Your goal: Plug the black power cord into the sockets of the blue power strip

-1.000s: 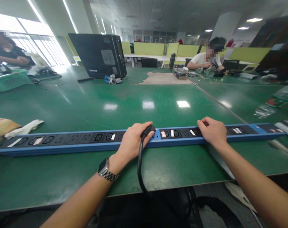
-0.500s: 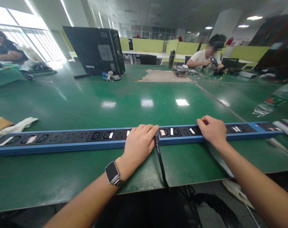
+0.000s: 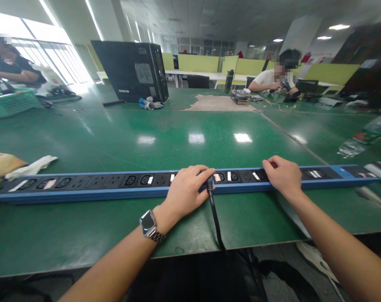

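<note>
A long blue power strip with black sockets and white labels lies across the green table. My left hand, wearing a watch on the wrist, bends over the strip's middle. Its thumb and fingers are closed around a black power plug, seated at a socket or just over it; I cannot tell which. From the plug a black cord runs down over the table's near edge. My right hand rests on the strip farther right, fingers curled into a loose fist, and I see nothing inside it.
On the green table stand a black computer case and, beside it, gloves. A plastic bottle lies at the right, a green basket at the far left. Two other people sit across the table.
The view has shifted slightly, so everything sits a little lower and to the right. My left hand's fingers have shifted slightly around the plug; my right hand stays at the same place on the strip.
</note>
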Action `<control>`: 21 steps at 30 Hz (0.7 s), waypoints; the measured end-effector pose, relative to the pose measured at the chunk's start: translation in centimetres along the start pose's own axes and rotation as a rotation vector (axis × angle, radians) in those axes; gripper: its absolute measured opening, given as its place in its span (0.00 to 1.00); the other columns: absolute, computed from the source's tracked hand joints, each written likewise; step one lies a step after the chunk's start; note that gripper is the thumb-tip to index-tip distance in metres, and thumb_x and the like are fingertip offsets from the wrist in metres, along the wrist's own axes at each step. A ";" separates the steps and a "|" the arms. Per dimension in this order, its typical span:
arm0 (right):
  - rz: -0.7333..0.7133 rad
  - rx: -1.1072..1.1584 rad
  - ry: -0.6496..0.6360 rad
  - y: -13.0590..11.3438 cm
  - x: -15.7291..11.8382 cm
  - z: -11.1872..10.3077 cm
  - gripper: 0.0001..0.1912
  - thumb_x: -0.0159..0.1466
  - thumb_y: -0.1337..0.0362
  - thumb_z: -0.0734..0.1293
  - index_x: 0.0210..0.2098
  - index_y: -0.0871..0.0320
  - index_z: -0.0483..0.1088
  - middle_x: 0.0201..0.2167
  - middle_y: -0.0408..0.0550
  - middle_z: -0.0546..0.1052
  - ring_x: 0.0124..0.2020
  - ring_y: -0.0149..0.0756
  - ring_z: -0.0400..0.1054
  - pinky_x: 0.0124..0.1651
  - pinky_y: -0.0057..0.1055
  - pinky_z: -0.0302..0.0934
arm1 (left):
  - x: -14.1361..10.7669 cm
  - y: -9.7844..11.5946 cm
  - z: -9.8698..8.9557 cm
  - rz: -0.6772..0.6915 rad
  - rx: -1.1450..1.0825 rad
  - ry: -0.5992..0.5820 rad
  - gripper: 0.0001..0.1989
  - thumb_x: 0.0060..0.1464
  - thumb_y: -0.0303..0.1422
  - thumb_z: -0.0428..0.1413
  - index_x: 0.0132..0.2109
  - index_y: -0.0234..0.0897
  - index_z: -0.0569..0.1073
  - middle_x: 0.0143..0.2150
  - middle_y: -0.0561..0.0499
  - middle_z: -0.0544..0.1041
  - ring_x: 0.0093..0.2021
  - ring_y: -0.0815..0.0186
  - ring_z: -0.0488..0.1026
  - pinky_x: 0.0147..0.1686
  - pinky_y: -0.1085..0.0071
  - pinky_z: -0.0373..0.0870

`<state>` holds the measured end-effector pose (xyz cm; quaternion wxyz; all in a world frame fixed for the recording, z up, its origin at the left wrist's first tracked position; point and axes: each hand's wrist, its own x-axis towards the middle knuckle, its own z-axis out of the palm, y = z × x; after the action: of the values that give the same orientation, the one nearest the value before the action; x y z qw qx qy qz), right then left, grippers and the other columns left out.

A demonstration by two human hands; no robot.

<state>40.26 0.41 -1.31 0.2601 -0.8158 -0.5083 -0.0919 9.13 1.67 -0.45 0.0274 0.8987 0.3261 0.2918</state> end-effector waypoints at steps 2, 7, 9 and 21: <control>-0.004 -0.001 -0.002 0.0 0.0 0.0 0.16 0.59 0.52 0.60 0.29 0.54 0.74 0.27 0.46 0.77 0.28 0.36 0.66 0.28 0.30 0.48 | 0.4 -0.5 -0.2 0.061 0.005 0.020 0.17 0.55 0.33 0.57 0.53 0.38 0.72 0.50 0.47 0.77 0.48 0.59 0.73 0.44 0.62 0.70; -0.005 -0.007 0.004 0.1 0.0 0.1 0.16 0.59 0.52 0.60 0.29 0.53 0.74 0.28 0.46 0.77 0.29 0.36 0.66 0.28 0.29 0.48 | 1.3 -1.0 -1.2 0.154 -0.018 0.244 0.16 0.54 0.30 0.57 0.51 0.39 0.74 0.50 0.48 0.78 0.47 0.61 0.75 0.44 0.64 0.72; -0.002 -0.004 0.013 0.1 0.0 0.0 0.15 0.59 0.52 0.61 0.29 0.53 0.74 0.28 0.46 0.77 0.29 0.36 0.67 0.28 0.29 0.48 | 1.8 -1.1 -2.2 0.113 -0.044 0.459 0.16 0.54 0.31 0.58 0.51 0.39 0.74 0.50 0.47 0.78 0.48 0.62 0.75 0.46 0.65 0.73; -0.023 0.017 0.034 0.2 0.0 0.1 0.15 0.59 0.52 0.61 0.29 0.54 0.75 0.27 0.46 0.77 0.28 0.36 0.67 0.27 0.29 0.48 | -6.4 -6.1 -6.0 -0.402 0.032 0.337 0.16 0.58 0.39 0.56 0.52 0.42 0.72 0.43 0.50 0.80 0.39 0.63 0.79 0.40 0.69 0.75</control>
<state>40.41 0.45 -1.48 0.2743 -0.8061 -0.5139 -0.1045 -1.55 1.75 -0.15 0.0160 0.7550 0.5025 0.4208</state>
